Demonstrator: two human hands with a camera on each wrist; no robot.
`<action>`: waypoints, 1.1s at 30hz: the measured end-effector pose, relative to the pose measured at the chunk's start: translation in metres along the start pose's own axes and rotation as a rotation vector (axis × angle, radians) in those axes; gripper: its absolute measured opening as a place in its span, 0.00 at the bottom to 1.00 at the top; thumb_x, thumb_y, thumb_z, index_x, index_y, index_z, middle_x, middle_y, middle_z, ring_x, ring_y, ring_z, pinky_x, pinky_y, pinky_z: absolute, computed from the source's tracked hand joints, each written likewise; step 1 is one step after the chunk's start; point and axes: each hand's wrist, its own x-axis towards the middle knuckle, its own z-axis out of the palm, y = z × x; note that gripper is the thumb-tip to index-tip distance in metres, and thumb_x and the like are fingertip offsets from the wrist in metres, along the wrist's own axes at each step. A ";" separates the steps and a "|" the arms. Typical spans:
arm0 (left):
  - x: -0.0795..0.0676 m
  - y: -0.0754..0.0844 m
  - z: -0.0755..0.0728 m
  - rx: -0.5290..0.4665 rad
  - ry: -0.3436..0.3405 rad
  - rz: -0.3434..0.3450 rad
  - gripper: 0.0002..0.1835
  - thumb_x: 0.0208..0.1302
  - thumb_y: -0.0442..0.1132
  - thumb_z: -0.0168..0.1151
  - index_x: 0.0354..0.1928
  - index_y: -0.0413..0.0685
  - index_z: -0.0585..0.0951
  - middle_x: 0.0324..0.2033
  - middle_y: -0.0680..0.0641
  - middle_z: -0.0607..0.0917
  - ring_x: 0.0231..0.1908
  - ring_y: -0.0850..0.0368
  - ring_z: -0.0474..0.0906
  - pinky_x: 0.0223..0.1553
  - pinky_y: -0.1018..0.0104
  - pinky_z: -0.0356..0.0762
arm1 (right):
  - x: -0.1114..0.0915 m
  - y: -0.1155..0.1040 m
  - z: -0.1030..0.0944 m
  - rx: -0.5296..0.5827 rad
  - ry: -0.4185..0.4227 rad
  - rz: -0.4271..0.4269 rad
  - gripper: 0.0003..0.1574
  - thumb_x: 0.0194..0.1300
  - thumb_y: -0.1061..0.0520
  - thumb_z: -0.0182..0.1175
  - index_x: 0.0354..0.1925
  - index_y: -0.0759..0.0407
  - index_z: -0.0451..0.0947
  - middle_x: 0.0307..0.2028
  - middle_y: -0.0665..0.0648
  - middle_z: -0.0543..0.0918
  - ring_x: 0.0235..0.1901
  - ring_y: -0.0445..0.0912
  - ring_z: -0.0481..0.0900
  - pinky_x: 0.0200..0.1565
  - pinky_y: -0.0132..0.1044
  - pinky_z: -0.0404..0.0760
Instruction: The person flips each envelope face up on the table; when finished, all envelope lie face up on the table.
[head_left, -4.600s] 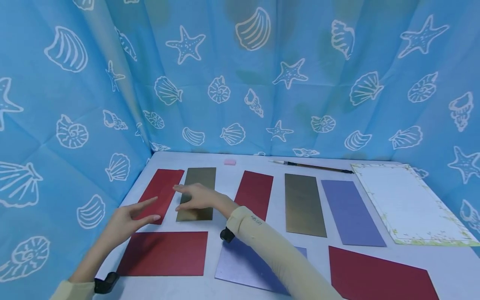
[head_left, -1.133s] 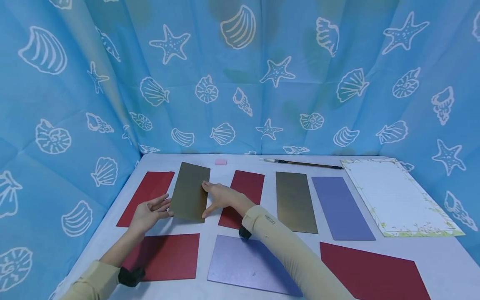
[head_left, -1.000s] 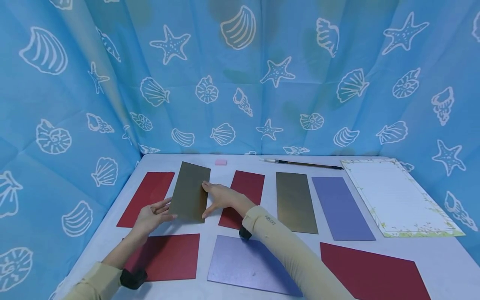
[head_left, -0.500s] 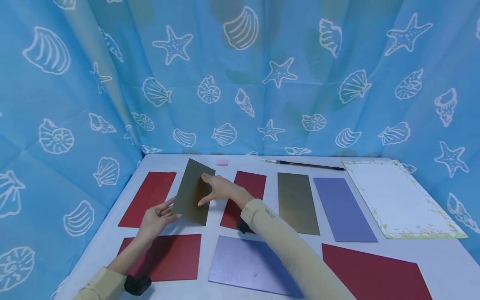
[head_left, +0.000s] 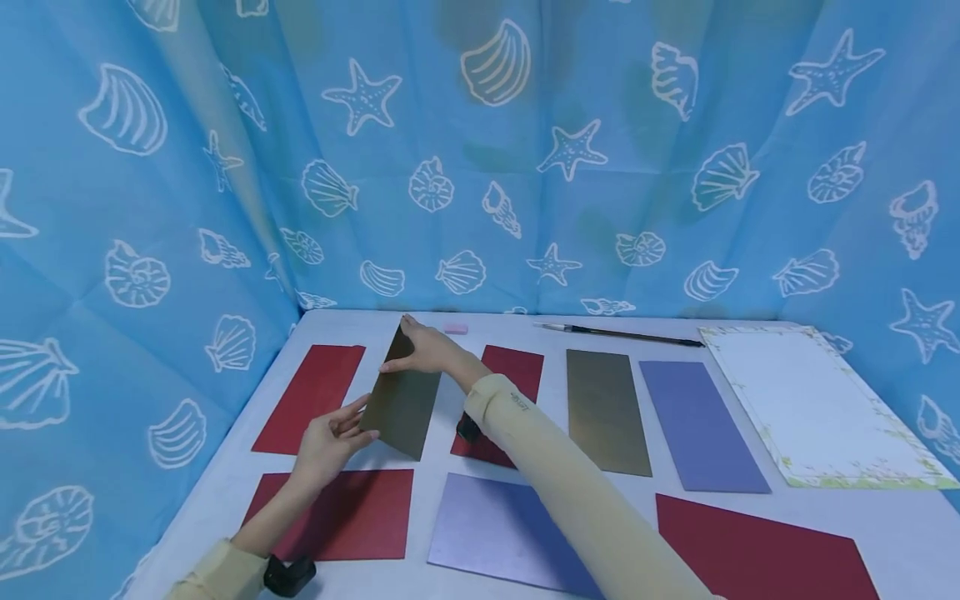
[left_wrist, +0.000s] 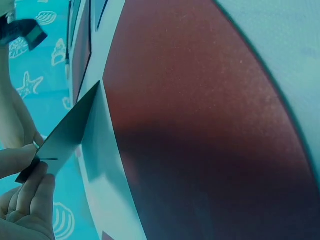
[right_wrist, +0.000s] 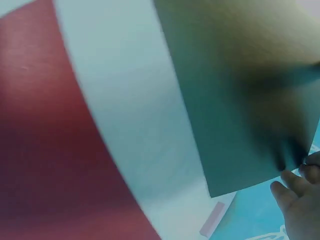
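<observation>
A gold-brown rectangular card (head_left: 408,408) is tilted, its left edge raised off the white table (head_left: 442,454). My left hand (head_left: 330,446) pinches its near left corner. In the left wrist view, the left thumb (left_wrist: 17,161) presses one face and the fingers lie against the other. Across the card's far part reaches my right hand (head_left: 426,350), thumb and fingers spread near its far left corner. In the right wrist view, the right fingertips (right_wrist: 295,172) touch the card's far edge. A red card (head_left: 311,400) lies flat just left of it.
Flat on the table lie more red cards (head_left: 352,517), a second gold-brown card (head_left: 609,412) and lavender cards (head_left: 705,425). At the back are a pink eraser (head_left: 456,329) and a writing brush (head_left: 622,334). A flower-bordered sheet (head_left: 825,404) lies right; a blue curtain (head_left: 600,192) stands behind.
The gold-brown card has been lifted and tilted, left edge up. My left hand has come to its near left corner. The right hand has slid from its right edge to the far left corner.
</observation>
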 end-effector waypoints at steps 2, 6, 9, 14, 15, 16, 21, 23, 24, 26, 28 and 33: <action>0.000 0.000 0.001 0.008 0.004 0.002 0.31 0.59 0.32 0.68 0.66 0.42 0.72 0.55 0.33 0.79 0.53 0.41 0.78 0.49 0.57 0.77 | 0.004 -0.001 -0.002 0.044 -0.006 0.025 0.64 0.60 0.31 0.60 0.76 0.61 0.40 0.75 0.58 0.45 0.73 0.48 0.45 0.69 0.41 0.55; 0.000 -0.002 0.005 -0.019 0.000 0.014 0.31 0.59 0.31 0.68 0.66 0.43 0.72 0.55 0.35 0.79 0.52 0.42 0.79 0.49 0.58 0.77 | 0.005 0.000 -0.004 0.121 0.001 0.057 0.65 0.59 0.32 0.62 0.76 0.61 0.41 0.75 0.58 0.45 0.73 0.48 0.45 0.69 0.42 0.56; -0.001 -0.004 0.006 -0.061 -0.018 0.036 0.31 0.59 0.30 0.68 0.66 0.42 0.72 0.56 0.36 0.79 0.54 0.43 0.78 0.49 0.60 0.76 | 0.004 0.001 -0.005 0.147 0.000 0.073 0.65 0.58 0.33 0.64 0.76 0.61 0.42 0.75 0.57 0.46 0.73 0.48 0.46 0.69 0.42 0.56; -0.002 -0.004 0.004 -0.126 -0.051 0.093 0.31 0.59 0.30 0.67 0.66 0.42 0.72 0.58 0.37 0.77 0.55 0.43 0.77 0.50 0.62 0.75 | -0.001 -0.001 -0.009 0.200 -0.002 0.074 0.64 0.57 0.35 0.65 0.76 0.60 0.42 0.75 0.56 0.48 0.73 0.48 0.49 0.68 0.43 0.58; -0.003 -0.004 0.003 -0.132 -0.051 0.108 0.30 0.59 0.30 0.67 0.65 0.42 0.72 0.58 0.37 0.77 0.56 0.44 0.76 0.51 0.63 0.75 | -0.001 -0.001 -0.011 0.210 -0.001 0.068 0.64 0.57 0.36 0.66 0.76 0.60 0.42 0.75 0.56 0.49 0.73 0.48 0.50 0.68 0.44 0.59; -0.003 -0.003 0.002 -0.136 -0.050 0.120 0.30 0.59 0.30 0.67 0.65 0.42 0.73 0.58 0.37 0.77 0.56 0.44 0.76 0.51 0.63 0.74 | -0.002 -0.002 -0.012 0.222 0.000 0.063 0.64 0.57 0.36 0.66 0.76 0.59 0.42 0.75 0.56 0.49 0.72 0.48 0.50 0.67 0.44 0.60; -0.002 0.001 0.000 -0.114 -0.047 0.179 0.29 0.59 0.29 0.67 0.64 0.42 0.74 0.59 0.38 0.77 0.57 0.44 0.75 0.51 0.62 0.74 | -0.004 0.001 -0.019 0.256 0.001 0.036 0.63 0.58 0.36 0.65 0.76 0.57 0.42 0.75 0.56 0.50 0.72 0.49 0.51 0.67 0.47 0.61; -0.001 0.002 -0.001 -0.089 -0.048 0.204 0.29 0.59 0.28 0.66 0.64 0.43 0.74 0.58 0.39 0.77 0.58 0.44 0.75 0.50 0.60 0.75 | -0.004 0.004 -0.021 0.268 0.006 0.020 0.63 0.58 0.36 0.64 0.76 0.57 0.42 0.75 0.56 0.50 0.72 0.50 0.51 0.67 0.47 0.61; 0.000 0.001 -0.002 -0.071 -0.049 0.223 0.29 0.59 0.27 0.66 0.64 0.43 0.74 0.58 0.39 0.77 0.58 0.44 0.75 0.49 0.60 0.76 | -0.005 0.005 -0.022 0.276 0.010 0.014 0.62 0.58 0.37 0.64 0.76 0.57 0.42 0.75 0.56 0.50 0.72 0.50 0.51 0.67 0.48 0.61; 0.002 0.002 -0.002 -0.023 -0.047 0.258 0.29 0.59 0.27 0.66 0.64 0.45 0.75 0.58 0.40 0.78 0.56 0.45 0.76 0.47 0.60 0.78 | -0.007 0.009 -0.023 0.289 0.020 0.006 0.62 0.58 0.37 0.64 0.76 0.56 0.41 0.75 0.56 0.50 0.72 0.50 0.51 0.67 0.48 0.61; 0.002 0.003 -0.002 0.027 -0.047 0.307 0.29 0.58 0.27 0.66 0.63 0.46 0.76 0.57 0.41 0.79 0.55 0.46 0.78 0.45 0.59 0.80 | -0.009 0.012 -0.024 0.303 0.032 -0.004 0.63 0.58 0.37 0.65 0.77 0.55 0.41 0.75 0.55 0.50 0.72 0.49 0.51 0.67 0.48 0.60; 0.004 0.005 0.000 0.159 -0.040 0.432 0.29 0.55 0.25 0.68 0.61 0.45 0.77 0.53 0.43 0.82 0.51 0.47 0.81 0.45 0.55 0.80 | -0.016 0.019 -0.023 0.343 0.058 -0.029 0.63 0.58 0.39 0.66 0.77 0.54 0.40 0.75 0.54 0.48 0.72 0.48 0.52 0.67 0.45 0.60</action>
